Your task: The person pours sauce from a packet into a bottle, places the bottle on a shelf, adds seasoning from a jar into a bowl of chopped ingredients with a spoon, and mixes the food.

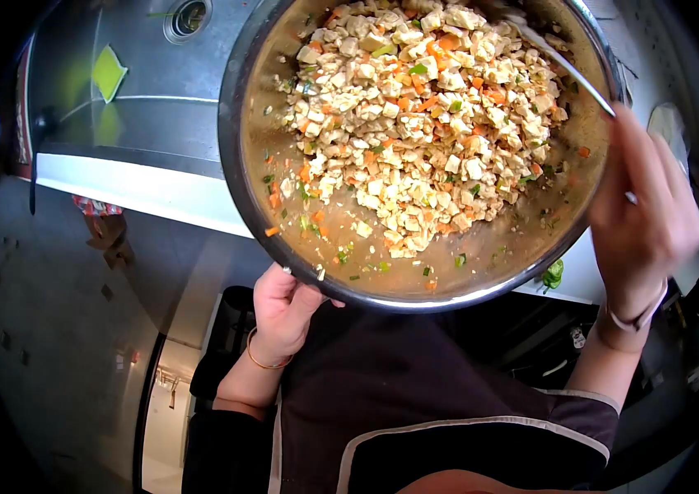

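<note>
A large metal bowl (349,284) is tilted toward me, filled with a mix of small pale cubes (415,123), orange bits and chopped greens. Along its near left rim, my left hand (287,309) grips the edge, thumb against the outside. On the right side, my right hand (646,206) is closed around the handle of a white spoon (572,72). The spoon's head is partly buried in the mix at the far right of the bowl. Some bits cling to the bowl's near wall and rim.
A metal sink (151,123) with a drain (188,18) lies at the upper left, a yellow-green sponge (109,74) in it. The white counter edge (143,193) runs below. A green leafy piece (553,276) is by the bowl's right side.
</note>
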`<state>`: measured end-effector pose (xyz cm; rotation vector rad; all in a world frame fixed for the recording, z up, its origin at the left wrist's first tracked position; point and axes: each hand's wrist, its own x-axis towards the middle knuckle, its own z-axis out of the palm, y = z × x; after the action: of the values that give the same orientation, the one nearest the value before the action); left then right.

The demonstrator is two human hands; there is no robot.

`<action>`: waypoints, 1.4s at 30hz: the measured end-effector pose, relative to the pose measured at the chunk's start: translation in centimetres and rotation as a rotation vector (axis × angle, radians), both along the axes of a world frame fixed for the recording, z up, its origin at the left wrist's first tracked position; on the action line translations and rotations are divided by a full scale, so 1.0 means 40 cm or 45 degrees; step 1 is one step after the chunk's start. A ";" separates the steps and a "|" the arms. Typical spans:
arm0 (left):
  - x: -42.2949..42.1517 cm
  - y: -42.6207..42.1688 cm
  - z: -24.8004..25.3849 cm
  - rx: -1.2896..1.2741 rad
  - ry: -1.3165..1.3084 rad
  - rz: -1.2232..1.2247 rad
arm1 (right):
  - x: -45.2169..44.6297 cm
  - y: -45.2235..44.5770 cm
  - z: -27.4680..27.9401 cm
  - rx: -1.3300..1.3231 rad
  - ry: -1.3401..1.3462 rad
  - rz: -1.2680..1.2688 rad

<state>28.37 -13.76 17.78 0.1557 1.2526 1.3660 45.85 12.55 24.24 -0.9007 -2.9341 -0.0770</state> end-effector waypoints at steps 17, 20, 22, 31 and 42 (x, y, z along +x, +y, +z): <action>-0.025 0.012 0.031 0.020 -0.078 -0.161 | 0.082 -0.255 0.180 0.035 -0.288 0.374; -0.031 0.013 0.030 0.051 -0.025 -0.210 | 0.033 -0.329 0.075 -0.017 -0.302 0.300; -0.032 0.012 0.025 0.093 -0.006 -0.227 | 0.002 -0.311 -0.001 -0.003 -0.280 0.163; -0.046 0.017 0.024 0.113 0.066 -0.325 | 0.038 -0.178 0.099 0.291 -0.157 -0.180; -0.051 0.017 0.012 0.143 0.047 -0.341 | 0.024 -0.300 0.065 -0.086 -0.116 -0.138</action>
<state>26.35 -13.08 18.26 0.4140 1.1401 1.2049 46.83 0.55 26.82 -1.0948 -2.9855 -0.0254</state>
